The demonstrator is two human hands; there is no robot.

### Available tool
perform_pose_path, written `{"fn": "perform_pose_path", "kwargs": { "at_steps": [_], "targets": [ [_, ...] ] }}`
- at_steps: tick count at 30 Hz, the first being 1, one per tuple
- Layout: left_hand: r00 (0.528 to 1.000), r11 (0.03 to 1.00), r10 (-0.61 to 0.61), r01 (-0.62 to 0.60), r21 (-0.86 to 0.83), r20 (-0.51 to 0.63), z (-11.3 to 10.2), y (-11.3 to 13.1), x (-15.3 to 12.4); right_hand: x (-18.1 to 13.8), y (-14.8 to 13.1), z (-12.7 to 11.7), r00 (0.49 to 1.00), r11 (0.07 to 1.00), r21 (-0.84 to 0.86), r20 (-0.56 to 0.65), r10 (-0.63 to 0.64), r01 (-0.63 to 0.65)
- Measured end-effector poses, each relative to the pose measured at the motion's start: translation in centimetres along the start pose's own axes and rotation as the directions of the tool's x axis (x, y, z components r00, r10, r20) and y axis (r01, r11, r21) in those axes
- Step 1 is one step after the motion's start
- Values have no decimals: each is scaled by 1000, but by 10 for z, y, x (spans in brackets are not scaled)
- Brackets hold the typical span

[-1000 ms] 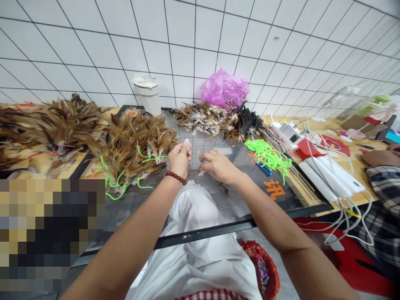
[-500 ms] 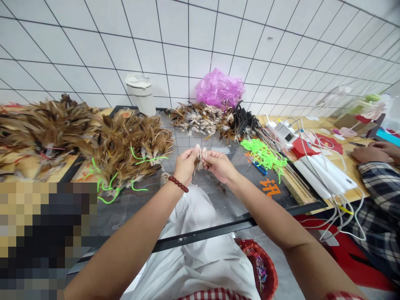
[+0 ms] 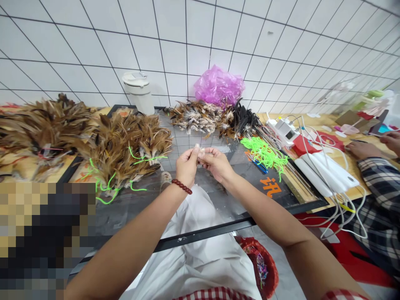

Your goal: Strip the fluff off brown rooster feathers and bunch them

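Well, left hand: thumb and fingers pinched on a pale bit, too small to identify.
Right hand: pinched there too, touching the left.
Brown feathers: left of both hands.
Green strings: rightward.
Purple bag: beyond the hands.

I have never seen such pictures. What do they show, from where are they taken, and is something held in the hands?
There is no machine here, only a person's bare hands. One head-worn camera looks forward and down. The left hand, with a beaded bracelet at its wrist, and the right hand meet, fingers pinched; whatever they hold is too hidden to name. On the dark table top lie brown feathers and bright green strands. Behind are a lidded cup and a purple plastic bag.
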State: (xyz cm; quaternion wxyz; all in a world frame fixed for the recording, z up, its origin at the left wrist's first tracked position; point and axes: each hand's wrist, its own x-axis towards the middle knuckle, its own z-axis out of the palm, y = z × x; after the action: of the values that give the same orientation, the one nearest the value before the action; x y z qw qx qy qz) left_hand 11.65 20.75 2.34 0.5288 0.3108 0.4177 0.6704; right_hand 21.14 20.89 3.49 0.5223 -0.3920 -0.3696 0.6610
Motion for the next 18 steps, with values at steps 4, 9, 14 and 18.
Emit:
{"fn": "perform_pose_path", "kwargs": {
  "at_steps": [4,9,14,18],
  "targets": [
    [990,995,-79,85,-46,115,-1,3,1,3,-3,-5,999,999,-3,-2,49,-49],
    [907,954,-270,297,-34,322,-3,19,1,5,-10,-12,993,993,-54,35,110,-108],
    [895,945,-291,324,-44,337,-1,23,-3,3,-11,-13,994,991,-80,15,105,-104],
    [958,972,-211,228,-65,195,-2,11,0,2,-14,-14,997,984,-176,79,0,14]
  ]
}}
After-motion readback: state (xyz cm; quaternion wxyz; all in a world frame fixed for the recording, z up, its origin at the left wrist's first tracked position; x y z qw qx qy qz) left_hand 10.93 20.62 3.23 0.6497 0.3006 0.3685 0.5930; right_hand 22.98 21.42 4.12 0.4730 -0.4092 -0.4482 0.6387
